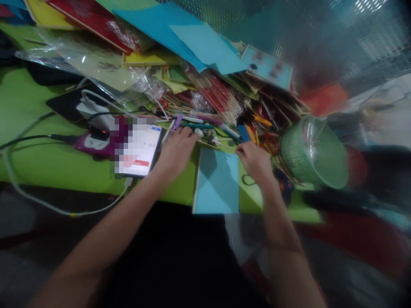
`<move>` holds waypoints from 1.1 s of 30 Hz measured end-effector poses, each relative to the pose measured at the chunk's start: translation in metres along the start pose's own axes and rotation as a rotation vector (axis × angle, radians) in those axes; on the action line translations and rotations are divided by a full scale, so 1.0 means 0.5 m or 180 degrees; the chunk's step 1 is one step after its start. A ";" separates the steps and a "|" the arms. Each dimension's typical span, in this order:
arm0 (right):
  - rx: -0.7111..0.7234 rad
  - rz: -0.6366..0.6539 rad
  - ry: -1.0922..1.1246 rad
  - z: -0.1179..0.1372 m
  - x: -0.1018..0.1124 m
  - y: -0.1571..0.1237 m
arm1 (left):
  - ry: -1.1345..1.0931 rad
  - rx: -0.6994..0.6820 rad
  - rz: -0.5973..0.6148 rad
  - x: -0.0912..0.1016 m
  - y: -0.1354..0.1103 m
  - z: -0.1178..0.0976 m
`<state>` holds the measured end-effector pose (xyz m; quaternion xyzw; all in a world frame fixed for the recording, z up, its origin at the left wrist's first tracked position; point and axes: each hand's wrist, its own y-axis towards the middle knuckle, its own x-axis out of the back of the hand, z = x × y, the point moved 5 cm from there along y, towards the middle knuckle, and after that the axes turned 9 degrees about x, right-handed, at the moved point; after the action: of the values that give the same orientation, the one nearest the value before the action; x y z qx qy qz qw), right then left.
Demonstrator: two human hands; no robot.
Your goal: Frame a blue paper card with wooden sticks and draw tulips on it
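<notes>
A light blue card (pixel 217 182) lies flat at the front edge of the green table (pixel 38 158), partly over the edge. My left hand (pixel 176 153) rests knuckles-up just left of the card's top corner, its fingers curled among pens and small bits; whether it holds anything is hidden. My right hand (pixel 255 160) sits at the card's top right corner with fingers bent in a pinch near the clutter. What the fingertips hold is too blurred to name.
A phone (pixel 141 150) with a lit screen lies left of my left hand, cables beside it. A green basket (pixel 313 152) stands tipped at the right. Pens, sticks (pixel 218 96) and coloured paper sheets (pixel 192 38) are piled behind.
</notes>
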<state>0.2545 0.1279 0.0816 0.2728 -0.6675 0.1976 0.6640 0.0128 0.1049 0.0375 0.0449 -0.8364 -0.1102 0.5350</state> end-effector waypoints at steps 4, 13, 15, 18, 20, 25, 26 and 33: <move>0.0034 -0.0075 0.0117 -0.002 -0.001 -0.003 | 0.0011 0.0090 -0.0105 0.016 0.018 -0.007; 0.0134 0.0104 -0.0090 0.008 -0.008 0.000 | -0.0231 0.0379 -0.0417 0.049 0.070 -0.011; 0.0145 0.0198 -0.0210 0.013 -0.014 0.004 | -0.0271 0.0303 -0.0474 0.048 0.050 -0.015; 0.0213 0.0323 -0.0330 0.022 -0.023 0.011 | -0.0364 0.0112 -0.0390 0.038 -0.014 -0.025; 0.0276 0.0392 -0.0369 0.028 -0.027 0.016 | -0.0399 -0.0009 -0.0180 0.024 -0.062 -0.032; 0.0377 0.0505 -0.0386 0.037 -0.032 0.025 | -0.0381 -0.0255 0.0272 -0.005 -0.123 -0.046; 0.0388 0.0507 -0.0383 0.038 -0.033 0.026 | -0.0370 -0.0275 0.0312 -0.009 -0.124 -0.046; 0.0388 0.0580 -0.0468 0.045 -0.033 0.031 | -0.0235 -0.0307 0.0379 -0.014 -0.115 -0.044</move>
<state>0.2270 0.1276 0.0659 0.2647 -0.7231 0.2768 0.5748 0.0332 0.0473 0.0265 -0.0348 -0.8505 -0.1198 0.5110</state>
